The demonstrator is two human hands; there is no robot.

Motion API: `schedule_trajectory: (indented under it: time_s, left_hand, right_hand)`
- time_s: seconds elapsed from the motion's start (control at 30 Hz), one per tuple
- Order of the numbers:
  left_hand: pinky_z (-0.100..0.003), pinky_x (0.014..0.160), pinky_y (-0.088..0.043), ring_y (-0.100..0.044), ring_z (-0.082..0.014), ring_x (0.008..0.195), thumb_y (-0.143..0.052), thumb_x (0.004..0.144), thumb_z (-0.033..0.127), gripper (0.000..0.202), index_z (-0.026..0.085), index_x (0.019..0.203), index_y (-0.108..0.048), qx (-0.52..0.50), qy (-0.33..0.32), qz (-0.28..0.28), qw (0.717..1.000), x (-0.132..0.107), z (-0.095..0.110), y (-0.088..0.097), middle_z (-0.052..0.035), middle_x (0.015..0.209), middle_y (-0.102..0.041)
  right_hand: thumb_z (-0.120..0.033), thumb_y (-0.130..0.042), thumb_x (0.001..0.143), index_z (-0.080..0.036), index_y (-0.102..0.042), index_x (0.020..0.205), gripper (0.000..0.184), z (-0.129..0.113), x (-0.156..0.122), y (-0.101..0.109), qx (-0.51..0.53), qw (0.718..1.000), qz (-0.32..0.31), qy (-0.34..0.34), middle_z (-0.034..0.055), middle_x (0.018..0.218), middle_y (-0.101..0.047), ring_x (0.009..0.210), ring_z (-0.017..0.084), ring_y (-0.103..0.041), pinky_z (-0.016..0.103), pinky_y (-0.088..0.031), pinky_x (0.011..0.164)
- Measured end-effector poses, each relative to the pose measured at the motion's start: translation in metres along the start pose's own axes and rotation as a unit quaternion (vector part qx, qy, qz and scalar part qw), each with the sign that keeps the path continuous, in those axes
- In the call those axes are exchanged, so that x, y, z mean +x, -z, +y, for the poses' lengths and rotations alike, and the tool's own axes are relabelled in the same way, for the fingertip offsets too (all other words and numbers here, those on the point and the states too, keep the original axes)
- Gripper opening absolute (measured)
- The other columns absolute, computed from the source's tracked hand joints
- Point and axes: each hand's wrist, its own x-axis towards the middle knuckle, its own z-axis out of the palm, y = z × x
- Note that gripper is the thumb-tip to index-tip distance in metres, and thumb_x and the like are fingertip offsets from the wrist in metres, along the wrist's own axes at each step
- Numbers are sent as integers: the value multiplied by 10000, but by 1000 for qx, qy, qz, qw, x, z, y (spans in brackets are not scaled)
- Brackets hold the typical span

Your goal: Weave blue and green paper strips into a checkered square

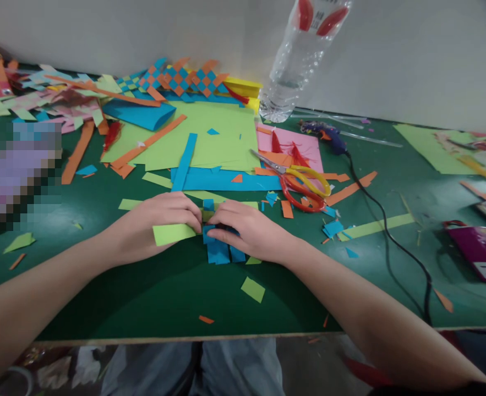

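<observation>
Left hand [160, 223] is closed, fingertips pinching a light green paper strip [170, 234] that shows along its near side. Blue paper strips [220, 252] lie between the two hands' fingertips and protrude beneath the right hand [251, 231], which is curled down, gripping them. Scissors [304, 187] lie beyond the right hand, apart.
</observation>
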Motion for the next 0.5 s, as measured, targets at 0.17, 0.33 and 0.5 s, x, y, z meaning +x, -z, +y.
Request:
schedule_trajectory:
  time_s: [0.17,0.33,0.5]
  left_hand:
    - [-273,952,-483,-681,-188,1039,-486,1035,207,248,265,1056,-726,-3,5,-4,1000,-4,-6,-1,-48,1142,-730]
    - [-312,970,-531,-717,-208,1040,-487,1052,232,267,273,1074,-750,-24,25,14,999,-5,-8,-1,-69,1168,-760]
    - [-333,973,-547,-726,-217,1053,-510,1050,234,250,283,1097,-751,-47,13,12,999,-6,-9,0,-79,1180,-769]
  right_hand:
    - [-345,-521,1079,-136,-701,997,288,-1,1,0,2,1000,-2,-6,81,914,-653,897,199,-606,336,-513,815]
    - [-352,-514,1083,-150,-691,998,282,0,2,0,7,1000,-5,-12,78,932,-657,913,195,-605,334,-507,829]
    - [-346,-504,1086,-141,-689,1001,289,-1,2,0,1,1000,-14,-15,84,930,-651,912,198,-598,333,-503,824]
